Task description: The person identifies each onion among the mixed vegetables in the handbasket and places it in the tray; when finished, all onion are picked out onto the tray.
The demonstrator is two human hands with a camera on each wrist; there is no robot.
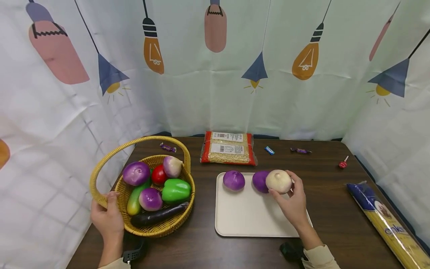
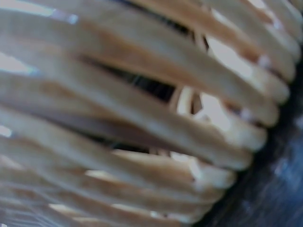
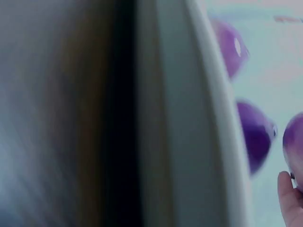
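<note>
My left hand (image 1: pixel 108 218) grips the handle of a yellow wicker basket (image 1: pixel 158 232) at the left of the table. Inside lie an eggplant (image 1: pixel 159 215), a green bell pepper (image 1: pixel 176 191), a red tomato (image 1: pixel 159 175), a green-yellow cucumber-like vegetable (image 1: pixel 134 200) and several turnips (image 1: pixel 150 199). Between thumb and fingers, my right hand (image 1: pixel 295 203) holds a turnip (image 1: pixel 278 181), its white side up, above the right part of a cream tray (image 1: pixel 255 220). Two purple turnips (image 1: pixel 233 181) sit along the tray's back edge. Blurred wicker (image 2: pixel 156 109) fills the left wrist view.
A bag of grain (image 1: pixel 228 148) lies behind the tray. Wrapped candies (image 1: pixel 269 150) and a lollipop (image 1: pixel 342 163) are along the back. A long pasta packet (image 1: pixel 386 220) lies at the right edge. A patterned curtain (image 1: pixel 215 97) surrounds the table.
</note>
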